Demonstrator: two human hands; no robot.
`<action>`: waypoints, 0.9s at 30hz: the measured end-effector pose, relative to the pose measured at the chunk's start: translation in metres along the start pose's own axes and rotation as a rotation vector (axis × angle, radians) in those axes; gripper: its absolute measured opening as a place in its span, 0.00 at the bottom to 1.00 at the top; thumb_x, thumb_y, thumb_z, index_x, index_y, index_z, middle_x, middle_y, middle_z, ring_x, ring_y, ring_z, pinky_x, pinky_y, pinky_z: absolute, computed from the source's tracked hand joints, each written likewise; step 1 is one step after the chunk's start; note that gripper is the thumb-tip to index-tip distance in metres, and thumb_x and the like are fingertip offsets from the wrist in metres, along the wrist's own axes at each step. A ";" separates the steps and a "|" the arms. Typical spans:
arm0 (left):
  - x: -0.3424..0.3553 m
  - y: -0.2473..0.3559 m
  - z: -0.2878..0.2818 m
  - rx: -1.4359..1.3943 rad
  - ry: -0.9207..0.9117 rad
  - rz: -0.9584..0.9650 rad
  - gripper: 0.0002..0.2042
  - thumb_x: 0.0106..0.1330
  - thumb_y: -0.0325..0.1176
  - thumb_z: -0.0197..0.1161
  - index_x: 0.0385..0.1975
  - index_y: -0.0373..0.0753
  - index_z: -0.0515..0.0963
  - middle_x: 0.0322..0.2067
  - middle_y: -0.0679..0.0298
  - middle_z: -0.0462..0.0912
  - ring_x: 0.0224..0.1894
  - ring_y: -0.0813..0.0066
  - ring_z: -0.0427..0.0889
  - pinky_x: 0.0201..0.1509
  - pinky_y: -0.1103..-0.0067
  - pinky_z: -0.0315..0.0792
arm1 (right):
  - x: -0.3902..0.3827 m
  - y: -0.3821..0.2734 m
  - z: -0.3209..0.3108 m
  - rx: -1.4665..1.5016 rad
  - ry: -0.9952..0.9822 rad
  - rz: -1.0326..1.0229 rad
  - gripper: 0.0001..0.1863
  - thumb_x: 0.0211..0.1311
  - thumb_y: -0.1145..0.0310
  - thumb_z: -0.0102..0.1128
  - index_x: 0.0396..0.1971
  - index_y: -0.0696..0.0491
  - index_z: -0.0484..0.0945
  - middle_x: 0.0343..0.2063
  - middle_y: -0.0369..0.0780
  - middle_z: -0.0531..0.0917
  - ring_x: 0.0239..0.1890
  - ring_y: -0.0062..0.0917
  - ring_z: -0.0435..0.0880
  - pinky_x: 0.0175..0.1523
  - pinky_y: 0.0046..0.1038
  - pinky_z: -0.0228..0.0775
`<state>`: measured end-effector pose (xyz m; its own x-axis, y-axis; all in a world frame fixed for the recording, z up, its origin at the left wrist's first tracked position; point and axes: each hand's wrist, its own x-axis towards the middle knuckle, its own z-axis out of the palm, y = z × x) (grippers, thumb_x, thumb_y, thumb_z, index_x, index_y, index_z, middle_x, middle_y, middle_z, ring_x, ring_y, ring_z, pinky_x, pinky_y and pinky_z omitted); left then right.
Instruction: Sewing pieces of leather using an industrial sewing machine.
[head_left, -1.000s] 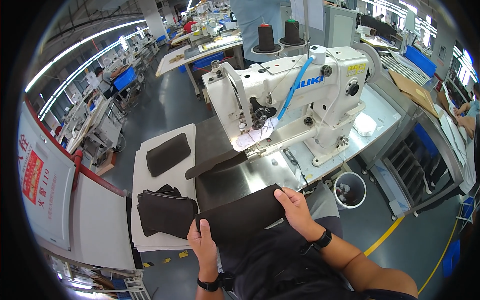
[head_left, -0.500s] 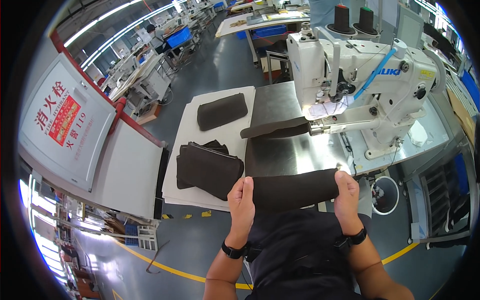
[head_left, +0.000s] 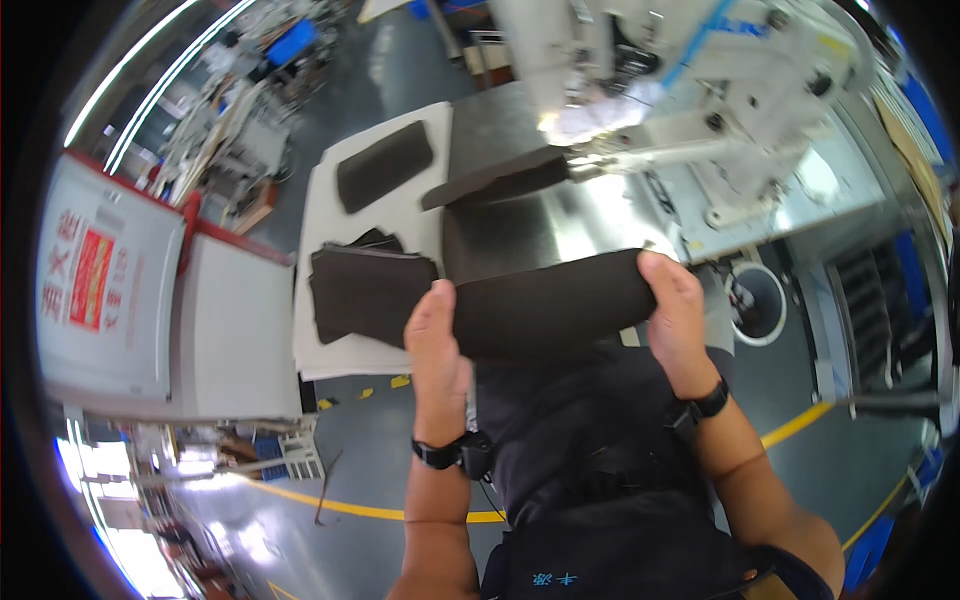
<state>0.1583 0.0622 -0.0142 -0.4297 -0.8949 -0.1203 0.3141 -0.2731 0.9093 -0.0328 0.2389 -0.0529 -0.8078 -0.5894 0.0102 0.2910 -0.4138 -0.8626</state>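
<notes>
My left hand (head_left: pixel 437 335) and right hand (head_left: pixel 678 310) each grip an end of the dark fabric roll (head_left: pixel 550 315) at centre frame, fingers closed, near the tabletop (head_left: pixel 520 225) edge, not yet under the sewing machine (head_left: pixel 690 90).

bare steel table (head_left: pixel 545 225) open ahead, sewing machine arm (head_left: pixel 640 150) blocks beyond – fabric stack (head_left: pixel 365 290) crowds left

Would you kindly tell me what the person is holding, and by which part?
A long dark fabric piece, held by its two ends: the left hand grips the left end, the right hand the right end.
</notes>
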 end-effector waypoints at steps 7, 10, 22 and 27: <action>0.009 -0.010 0.002 0.049 -0.007 -0.019 0.15 0.79 0.43 0.58 0.36 0.37 0.80 0.33 0.63 0.87 0.33 0.76 0.85 0.41 0.78 0.79 | -0.002 -0.004 0.002 0.097 -0.067 0.059 0.13 0.76 0.65 0.60 0.45 0.60 0.84 0.37 0.33 0.87 0.38 0.12 0.82 0.46 0.17 0.74; 0.012 -0.011 0.005 0.103 -0.020 0.060 0.15 0.78 0.44 0.59 0.36 0.38 0.79 0.32 0.64 0.86 0.33 0.76 0.85 0.41 0.79 0.79 | -0.002 -0.005 0.002 0.094 -0.071 0.068 0.13 0.76 0.65 0.59 0.45 0.60 0.84 0.36 0.32 0.86 0.36 0.11 0.81 0.44 0.16 0.73; 0.024 -0.014 0.011 0.307 0.017 0.320 0.11 0.77 0.37 0.60 0.46 0.35 0.78 0.46 0.60 0.83 0.48 0.73 0.83 0.53 0.77 0.75 | -0.001 -0.019 0.000 0.089 -0.168 0.131 0.15 0.77 0.63 0.59 0.43 0.62 0.85 0.33 0.29 0.84 0.36 0.08 0.78 0.42 0.17 0.72; 0.003 0.007 0.066 1.057 -0.196 0.930 0.10 0.70 0.27 0.65 0.49 0.36 0.81 0.52 0.57 0.82 0.55 0.62 0.80 0.63 0.69 0.70 | 0.003 -0.006 0.008 0.078 -0.140 0.072 0.15 0.77 0.63 0.59 0.44 0.62 0.85 0.33 0.29 0.84 0.36 0.08 0.77 0.42 0.17 0.72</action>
<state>0.1032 0.0807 0.0186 -0.5566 -0.5125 0.6539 -0.1898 0.8447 0.5006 -0.0324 0.2342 -0.0433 -0.7056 -0.7082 0.0254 0.3886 -0.4166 -0.8219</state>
